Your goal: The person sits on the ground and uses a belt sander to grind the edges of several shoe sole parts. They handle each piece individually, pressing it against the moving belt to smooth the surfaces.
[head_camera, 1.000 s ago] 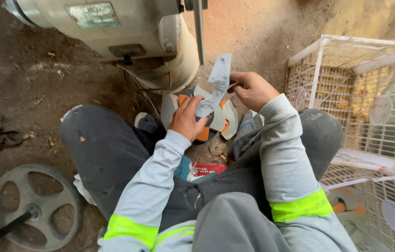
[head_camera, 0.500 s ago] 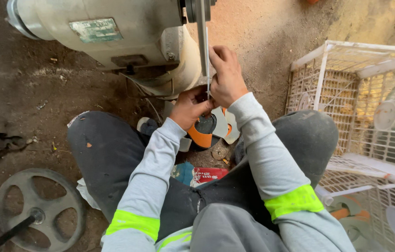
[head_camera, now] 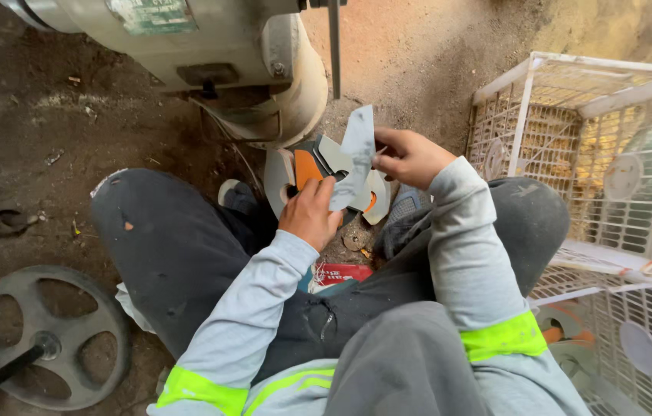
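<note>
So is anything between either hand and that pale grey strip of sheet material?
Nothing visible. The left hand grips the pale grey strip at its lower end, and the right hand pinches its upper edge.

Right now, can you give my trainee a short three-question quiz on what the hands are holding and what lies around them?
1. True or false: both hands grip the pale grey, flat, bent strip.
2. Which lies at the frame's lower left? A) white wire cage B) dark spoked metal wheel C) red packet
3. What large thing stands beyond the hands, at the top?

Key:
1. True: left hand at its lower end, right hand at its upper part.
2. B, the dark spoked metal wheel; the white wire cage stands right.
3. The cream metal motor housing.
</note>
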